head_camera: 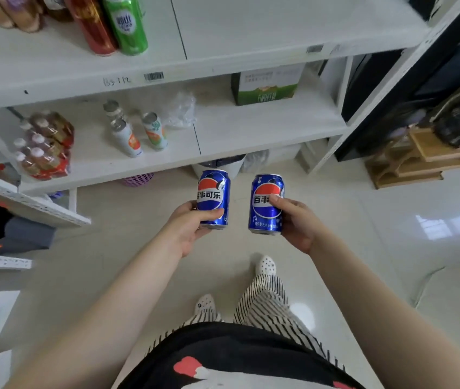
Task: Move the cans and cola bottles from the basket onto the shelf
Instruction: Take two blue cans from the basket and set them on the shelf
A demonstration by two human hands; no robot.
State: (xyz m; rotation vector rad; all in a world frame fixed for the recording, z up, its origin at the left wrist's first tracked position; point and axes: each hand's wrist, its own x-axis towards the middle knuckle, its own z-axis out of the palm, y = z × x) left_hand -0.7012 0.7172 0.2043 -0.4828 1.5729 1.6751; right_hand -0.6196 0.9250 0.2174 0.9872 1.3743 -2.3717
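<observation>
the left hand grips one blue can and the right hand grips another can, fingers wrapped round each. both stand upright in the air, short of the shelf's front edge, which lies ahead; neither hand looks nearer.

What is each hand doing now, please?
Left hand: grips a blue cola can.
Right hand: grips another blue cola can.
</observation>
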